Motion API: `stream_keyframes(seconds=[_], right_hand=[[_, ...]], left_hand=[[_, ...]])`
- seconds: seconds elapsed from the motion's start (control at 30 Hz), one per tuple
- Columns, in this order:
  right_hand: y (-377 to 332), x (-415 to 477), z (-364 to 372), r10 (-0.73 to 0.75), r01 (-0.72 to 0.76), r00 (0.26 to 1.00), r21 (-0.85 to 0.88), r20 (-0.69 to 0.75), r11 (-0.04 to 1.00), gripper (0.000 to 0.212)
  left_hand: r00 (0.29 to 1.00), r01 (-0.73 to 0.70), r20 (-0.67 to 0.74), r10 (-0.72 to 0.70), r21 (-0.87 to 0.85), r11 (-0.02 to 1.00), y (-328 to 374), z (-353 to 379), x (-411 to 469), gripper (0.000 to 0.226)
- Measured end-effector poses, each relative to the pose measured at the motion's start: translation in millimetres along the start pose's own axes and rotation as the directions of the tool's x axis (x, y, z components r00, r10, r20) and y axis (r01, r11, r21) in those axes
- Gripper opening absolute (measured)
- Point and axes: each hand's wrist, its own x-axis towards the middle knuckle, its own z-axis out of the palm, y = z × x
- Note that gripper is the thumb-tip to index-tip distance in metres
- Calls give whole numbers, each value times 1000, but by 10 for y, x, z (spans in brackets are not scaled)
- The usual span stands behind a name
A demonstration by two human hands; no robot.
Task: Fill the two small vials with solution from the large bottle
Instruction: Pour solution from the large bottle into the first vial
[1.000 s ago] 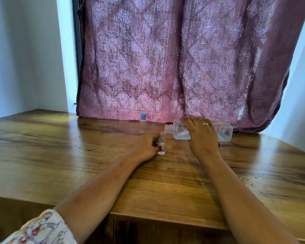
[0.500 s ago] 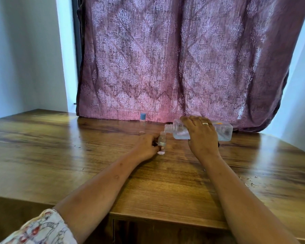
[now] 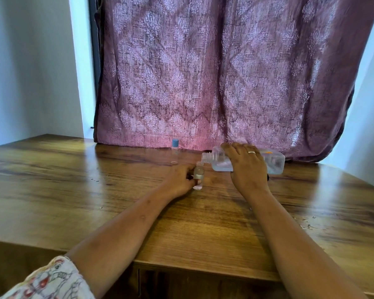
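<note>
The large bottle (image 3: 246, 161), clear plastic and partly full, looks light but sloshy; it is best gripped around its middle, where the right hand (image 3: 247, 167) clamps it, tipped neck-down over the open vial (image 3: 198, 170). The left hand (image 3: 181, 178) pinches that small, tippy vial upright on the surface (image 3: 73, 190). A blue-capped vial (image 3: 175, 151) stands behind.

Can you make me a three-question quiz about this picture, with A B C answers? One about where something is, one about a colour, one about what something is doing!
1. Where is the capped vial?
A. by the curtain
B. in the right hand
C. on the floor

2. What colour is its cap?
A. red
B. blue
C. green

3. How is the large bottle held?
A. upright
B. upside down
C. tipped sideways

Answers:
1 A, it stands alone near the curtain.
2 B, the cap looks blue.
3 C, the right hand tips its mouth toward the open vial in the left hand.
</note>
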Motion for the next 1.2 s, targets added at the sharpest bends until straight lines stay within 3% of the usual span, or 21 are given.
stream_keyframes(seconds=[1.2], right_hand=[[-20,-5,-36,16,-16,1000,12,-15,1000,60]], left_hand=[[1000,6,0,-6,31,1000,50,-22,-30,36]])
